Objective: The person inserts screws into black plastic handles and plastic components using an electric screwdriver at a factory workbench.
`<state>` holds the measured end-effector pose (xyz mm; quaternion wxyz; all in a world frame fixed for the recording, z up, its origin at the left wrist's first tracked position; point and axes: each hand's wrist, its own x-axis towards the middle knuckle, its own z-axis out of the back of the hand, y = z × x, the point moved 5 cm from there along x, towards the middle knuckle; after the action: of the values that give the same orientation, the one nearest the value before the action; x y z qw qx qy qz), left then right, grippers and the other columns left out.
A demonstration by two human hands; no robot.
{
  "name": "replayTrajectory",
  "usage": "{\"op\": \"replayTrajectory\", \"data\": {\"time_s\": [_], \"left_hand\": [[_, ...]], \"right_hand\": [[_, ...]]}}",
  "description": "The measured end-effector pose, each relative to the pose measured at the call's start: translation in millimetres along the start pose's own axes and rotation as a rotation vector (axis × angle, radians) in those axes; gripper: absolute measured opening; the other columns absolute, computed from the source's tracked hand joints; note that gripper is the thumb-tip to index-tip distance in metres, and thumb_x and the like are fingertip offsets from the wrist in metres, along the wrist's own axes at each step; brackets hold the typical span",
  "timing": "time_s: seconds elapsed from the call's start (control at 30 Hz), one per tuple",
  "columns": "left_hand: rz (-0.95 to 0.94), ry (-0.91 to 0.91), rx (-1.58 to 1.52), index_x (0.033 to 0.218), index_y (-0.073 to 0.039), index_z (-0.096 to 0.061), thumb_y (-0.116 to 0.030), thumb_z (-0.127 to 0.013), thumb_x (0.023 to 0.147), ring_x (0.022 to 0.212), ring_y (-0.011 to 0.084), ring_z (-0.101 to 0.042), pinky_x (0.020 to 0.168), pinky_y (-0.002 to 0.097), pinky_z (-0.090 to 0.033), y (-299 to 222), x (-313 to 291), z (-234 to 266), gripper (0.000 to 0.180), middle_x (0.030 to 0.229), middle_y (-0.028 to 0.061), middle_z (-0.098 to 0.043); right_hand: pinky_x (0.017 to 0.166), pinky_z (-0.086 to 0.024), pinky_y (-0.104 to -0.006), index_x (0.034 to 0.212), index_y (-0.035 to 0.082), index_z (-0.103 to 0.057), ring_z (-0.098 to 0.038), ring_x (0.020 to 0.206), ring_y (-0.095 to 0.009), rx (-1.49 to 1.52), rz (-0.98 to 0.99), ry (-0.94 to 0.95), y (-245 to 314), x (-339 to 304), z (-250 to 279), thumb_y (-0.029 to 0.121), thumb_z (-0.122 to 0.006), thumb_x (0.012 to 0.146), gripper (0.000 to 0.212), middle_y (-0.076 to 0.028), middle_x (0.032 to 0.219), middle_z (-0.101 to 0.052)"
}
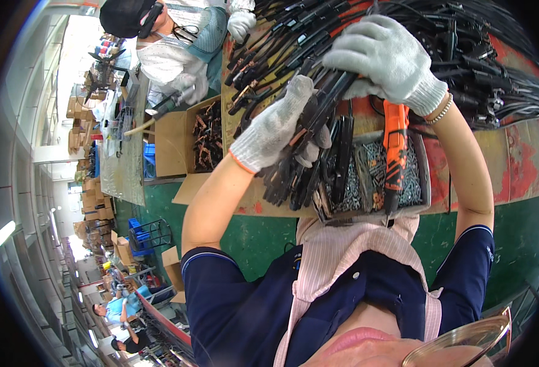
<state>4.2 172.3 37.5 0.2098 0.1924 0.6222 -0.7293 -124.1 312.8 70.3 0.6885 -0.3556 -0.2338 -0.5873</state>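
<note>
Gripping black cables (336,88) beside the screw box (427,183), we curl our left hand (278,128) and right hand (384,58) around them.

Count: 1 gloved left hand (280,125), 1 gloved right hand (384,61), 1 orange-and-black power driver (395,140), 1 screw box (427,183), 1 cardboard box (171,144) of copper-coloured parts (207,144), 1 beaded bracelet (442,110), 1 near co-worker (171,61), 2 far-off workers (119,310), black cables (294,46), parts and silver screws (410,177) too many to count.
</note>
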Motion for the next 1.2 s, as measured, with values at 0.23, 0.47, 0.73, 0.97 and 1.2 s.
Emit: {"op": "replayTrajectory", "data": {"time_s": [0.23, 0.47, 0.73, 0.97, 1.2], "left_hand": [[-0.029, 0.023, -0.314, 0.106, -0.004, -0.061, -0.082, -0.025, 0.086, 0.047, 0.0184, -0.057, 0.041, 0.0334, -0.047, 8, 14, -55, 0.089, 0.065, 0.0083, -0.062], [-0.699, -0.422, 0.147, 0.125, 0.0, -0.046, -0.015, -0.065, 0.094, 0.078, 0.0067, -0.051, 0.066, 0.0223, -0.045, 3, 34, -65, 0.04, 0.097, 0.0042, -0.057], [-0.864, -0.461, 0.034, 0.133, -0.001, -0.051, -0.021, -0.061, 0.096, 0.082, 0.006, -0.053, 0.073, 0.0215, -0.045, 7, 38, -72, 0.042, 0.099, 0.0012, -0.061], [-1.054, -0.428, 0.133, 0.123, 0.0, -0.058, -0.01, -0.055, 0.098, 0.105, 0.0137, -0.056, 0.093, 0.0285, -0.045, 12, 22, -77, 0.027, 0.122, 0.0078, -0.059], [-0.486, -0.132, -0.191, 0.143, -0.004, -0.021, -0.018, -0.053, 0.098, 0.055, 0.0149, -0.057, 0.05, 0.0273, -0.048, 53, 40, -98, 0.058, 0.085, 0.0123, -0.063]], "right_hand": [[0.085, -0.053, -0.0365, 0.119, 0.009, -0.054, -0.06, 0.098, -0.024, 1.785, -1.496, -1.025, 14, -69, -16, 0.018, -0.063, 0.094, 0.028, -0.007, 0.101, -0.06], [0.042, -0.039, -0.0206, 0.089, 0.014, -0.054, -0.045, 0.051, -0.006, 2.035, -1.468, -1.266, 21, -82, -49, 0.019, -0.06, 0.097, 0.011, 0.003, 0.07, -0.052], [0.044, -0.039, -0.0193, 0.088, 0.013, -0.054, -0.045, 0.053, -0.006, 2.014, -1.489, -1.395, 21, -90, -61, 0.018, -0.058, 0.097, 0.011, 0.004, 0.07, -0.05], [0.044, -0.041, -0.0198, 0.087, 0.012, -0.054, -0.048, 0.053, -0.007, 1.888, -1.566, -1.308, 28, -81, -50, 0.017, -0.063, 0.094, 0.013, 0.003, 0.071, -0.053], [0.048, -0.047, -0.0231, 0.122, 0.009, -0.05, -0.053, 0.06, -0.007, 1.31, -1.711, -0.951, 39, -47, -19, 0.031, -0.069, 0.091, 0.043, 0.001, 0.079, -0.056]]}}
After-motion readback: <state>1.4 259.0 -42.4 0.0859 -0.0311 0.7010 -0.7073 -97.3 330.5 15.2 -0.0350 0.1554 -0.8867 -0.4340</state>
